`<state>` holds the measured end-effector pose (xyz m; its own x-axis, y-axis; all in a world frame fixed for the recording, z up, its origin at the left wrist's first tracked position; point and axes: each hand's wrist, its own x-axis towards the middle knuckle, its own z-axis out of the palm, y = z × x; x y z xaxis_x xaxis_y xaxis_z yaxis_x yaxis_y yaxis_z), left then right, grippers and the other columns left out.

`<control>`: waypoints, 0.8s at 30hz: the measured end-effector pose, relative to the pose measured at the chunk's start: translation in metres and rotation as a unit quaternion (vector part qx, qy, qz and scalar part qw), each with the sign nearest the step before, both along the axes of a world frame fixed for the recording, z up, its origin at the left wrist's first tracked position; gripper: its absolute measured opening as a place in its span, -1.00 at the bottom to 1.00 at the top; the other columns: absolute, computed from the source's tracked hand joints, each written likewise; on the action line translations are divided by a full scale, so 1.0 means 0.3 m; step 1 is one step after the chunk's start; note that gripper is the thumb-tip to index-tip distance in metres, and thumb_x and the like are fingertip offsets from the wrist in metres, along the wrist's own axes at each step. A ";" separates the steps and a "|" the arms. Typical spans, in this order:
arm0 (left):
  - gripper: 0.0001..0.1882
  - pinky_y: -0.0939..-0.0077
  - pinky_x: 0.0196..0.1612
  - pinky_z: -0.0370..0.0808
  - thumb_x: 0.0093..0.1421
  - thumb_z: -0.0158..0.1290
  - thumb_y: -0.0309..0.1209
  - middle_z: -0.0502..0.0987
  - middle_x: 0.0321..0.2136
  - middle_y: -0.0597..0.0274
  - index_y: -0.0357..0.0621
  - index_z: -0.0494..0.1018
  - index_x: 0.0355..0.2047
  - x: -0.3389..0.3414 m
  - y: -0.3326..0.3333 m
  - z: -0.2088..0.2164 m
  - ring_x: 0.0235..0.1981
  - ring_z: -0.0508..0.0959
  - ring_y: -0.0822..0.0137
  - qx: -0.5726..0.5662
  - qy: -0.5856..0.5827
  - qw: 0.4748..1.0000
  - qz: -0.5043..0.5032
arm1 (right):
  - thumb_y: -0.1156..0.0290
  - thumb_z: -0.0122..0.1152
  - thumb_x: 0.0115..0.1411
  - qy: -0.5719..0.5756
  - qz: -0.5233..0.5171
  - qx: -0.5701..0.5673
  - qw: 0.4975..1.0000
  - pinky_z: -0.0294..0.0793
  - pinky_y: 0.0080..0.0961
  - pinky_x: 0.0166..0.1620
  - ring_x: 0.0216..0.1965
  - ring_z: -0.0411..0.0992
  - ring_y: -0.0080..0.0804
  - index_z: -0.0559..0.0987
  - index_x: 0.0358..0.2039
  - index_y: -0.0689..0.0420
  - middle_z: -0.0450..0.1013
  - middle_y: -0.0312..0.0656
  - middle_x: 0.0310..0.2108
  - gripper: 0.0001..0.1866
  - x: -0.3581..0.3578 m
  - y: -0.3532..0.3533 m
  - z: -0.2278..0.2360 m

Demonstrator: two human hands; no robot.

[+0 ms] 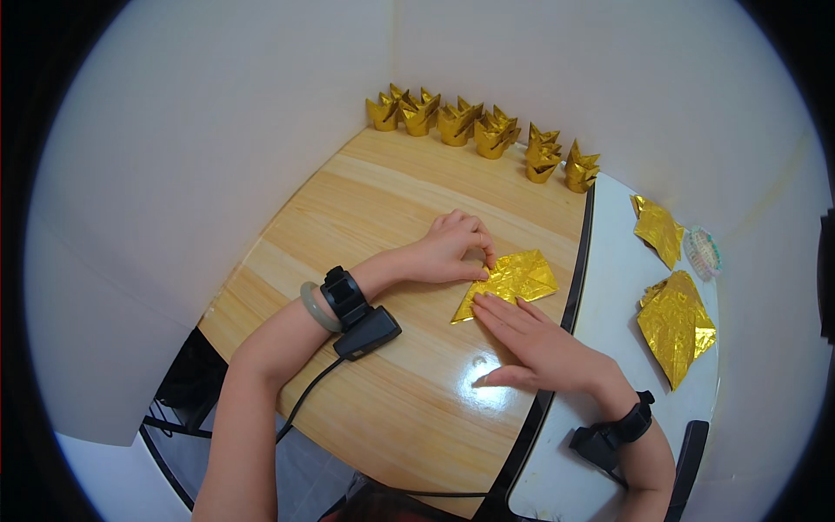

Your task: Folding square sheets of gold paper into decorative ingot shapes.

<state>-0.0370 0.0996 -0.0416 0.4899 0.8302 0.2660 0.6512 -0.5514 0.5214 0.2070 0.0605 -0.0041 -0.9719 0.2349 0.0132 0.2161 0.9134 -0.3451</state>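
Observation:
A folded sheet of gold foil paper (522, 274) lies on the wooden table, with creases across it and a pointed corner toward me. My left hand (448, 248) is at its left edge, fingers curled and thumb and forefinger closed on the foil there. My right hand (539, 344) rests palm down from the near right. Its fingers are stretched out, the tips touching the paper's lower edge, and the thumb points away to the left over the table.
Along the back edge stand several folded gold foil pieces (459, 122) with pointed tips. On the white surface (600, 287) at right lie a smaller gold foil piece (658, 230), a larger stack of folded gold foil (677, 331) and a round pale beaded thing (703, 252). White walls enclose the table (348, 235).

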 end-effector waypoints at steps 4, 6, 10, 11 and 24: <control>-0.80 0.20 0.09 0.07 -0.03 0.21 -0.21 0.39 -0.21 0.30 0.13 0.51 -0.38 -0.005 0.003 -0.006 0.00 0.24 0.16 -0.009 -0.023 1.000 0.002 | -0.16 -0.06 0.18 -0.063 -0.069 0.073 0.993 -0.05 -0.15 0.29 0.32 -0.05 -0.15 0.10 0.22 0.31 0.03 0.06 0.26 -0.14 0.039 0.069 0.016; -0.80 0.21 0.07 0.08 -0.03 0.21 -0.21 0.39 -0.21 0.30 0.12 0.50 -0.38 -0.006 0.003 0.001 -0.01 0.25 0.16 -0.008 0.002 1.000 0.003 | -0.10 -0.03 0.19 -0.057 -0.090 0.105 0.989 -0.03 -0.17 0.28 0.31 -0.02 -0.19 0.10 0.23 0.26 0.04 0.01 0.27 -0.20 0.075 0.113 0.002; -0.73 0.22 0.06 0.09 -0.03 0.23 -0.16 0.38 -0.23 0.26 0.03 0.46 -0.39 -0.003 -0.010 0.032 -0.04 0.25 0.15 -0.015 0.067 0.998 -0.013 | 0.03 0.05 0.18 0.003 -0.191 0.090 0.977 0.05 -0.23 0.25 0.26 0.07 -0.19 0.21 0.20 0.16 0.11 -0.10 0.25 -0.32 0.107 0.159 -0.023; -0.73 0.22 0.06 0.09 -0.03 0.23 -0.16 0.38 -0.23 0.26 0.03 0.46 -0.39 0.001 -0.018 0.046 -0.04 0.25 0.15 -0.015 0.066 0.998 -0.013 | 0.12 0.09 0.16 0.022 -0.206 0.074 0.976 0.13 -0.28 0.22 0.22 0.13 -0.18 0.24 0.17 0.16 0.15 -0.13 0.22 -0.37 0.105 0.164 -0.026; -0.44 0.21 0.11 0.02 -0.15 0.29 -0.04 0.32 -0.13 0.17 0.02 0.41 -0.17 -0.035 -0.035 0.067 0.05 0.17 0.11 -0.044 0.104 0.990 -0.083 | 0.60 0.10 -0.08 0.091 -0.194 -0.220 0.952 0.40 -0.54 -0.08 -0.11 0.32 -0.38 0.35 0.05 0.15 0.16 -0.12 0.09 -0.42 0.098 0.142 0.040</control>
<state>-0.0475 0.0891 -0.0216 0.6578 0.7495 0.0740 0.6546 -0.6175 0.4361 0.2365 0.1031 0.0079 -0.8020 0.5972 -0.0103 0.4082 0.5355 -0.7393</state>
